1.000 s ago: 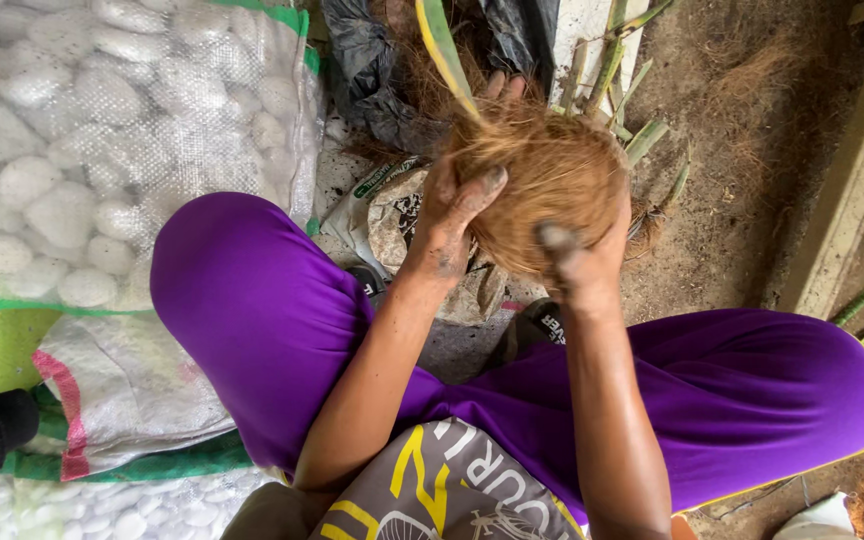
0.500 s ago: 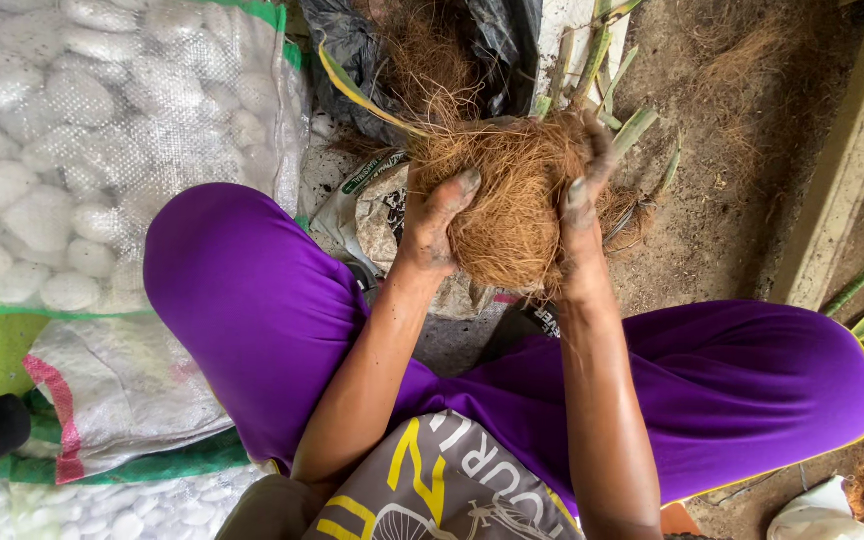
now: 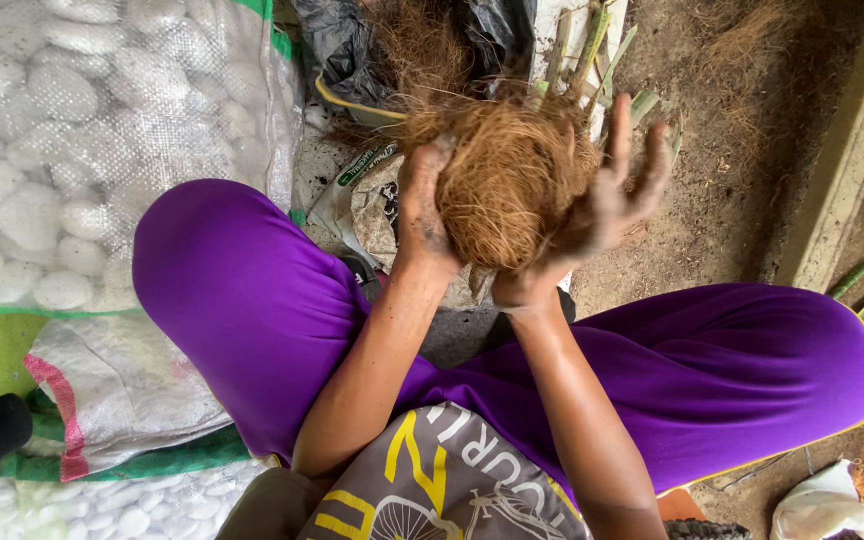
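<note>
Left hand [image 3: 422, 215] grips the fibre ball [image 3: 512, 185]; right hand [image 3: 602, 205] fingers splayed, palm hidden.

Soft, even daylight, no hard shadows. Brightest at upper left, where the white woven sack [image 3: 72, 150] is nearly blown out w/ mild glare. Dirt floor [image 3: 742, 150] at right is dimmer. Purple trousers [image 3: 252, 300] very saturated. Wide-angle stretch at edges. Focus mostly sharp; slight motion blur on right hand [image 3: 592, 215] fingers.
</note>
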A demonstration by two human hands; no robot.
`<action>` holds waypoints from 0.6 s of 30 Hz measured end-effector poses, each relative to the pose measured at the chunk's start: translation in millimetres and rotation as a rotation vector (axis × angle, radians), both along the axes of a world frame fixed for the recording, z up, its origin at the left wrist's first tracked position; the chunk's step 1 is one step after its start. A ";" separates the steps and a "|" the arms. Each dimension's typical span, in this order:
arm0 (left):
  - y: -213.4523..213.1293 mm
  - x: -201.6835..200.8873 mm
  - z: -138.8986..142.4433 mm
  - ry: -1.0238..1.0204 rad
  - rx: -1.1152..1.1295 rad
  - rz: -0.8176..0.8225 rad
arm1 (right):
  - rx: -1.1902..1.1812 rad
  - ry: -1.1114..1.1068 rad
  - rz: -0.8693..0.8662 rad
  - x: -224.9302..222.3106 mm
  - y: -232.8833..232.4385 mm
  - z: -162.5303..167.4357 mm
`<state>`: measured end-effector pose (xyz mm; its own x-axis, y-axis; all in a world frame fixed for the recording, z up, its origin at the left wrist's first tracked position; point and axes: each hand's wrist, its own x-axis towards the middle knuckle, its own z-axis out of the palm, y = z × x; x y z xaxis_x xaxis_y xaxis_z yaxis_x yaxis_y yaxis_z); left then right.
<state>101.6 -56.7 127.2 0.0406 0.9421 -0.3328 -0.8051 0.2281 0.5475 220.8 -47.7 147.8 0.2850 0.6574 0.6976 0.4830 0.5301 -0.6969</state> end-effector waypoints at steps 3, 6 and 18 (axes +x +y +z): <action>-1.1 -3.6 2.0 -0.007 -0.017 0.090 | 0.014 -0.126 0.127 -10.2 -1.6 9.3; -4.2 -4.8 -4.7 0.064 0.041 0.142 | -0.132 -0.125 0.224 -14.9 -4.8 12.0; -7.8 -1.7 17.6 0.471 0.197 -0.082 | -0.540 0.542 0.309 19.7 10.3 -11.5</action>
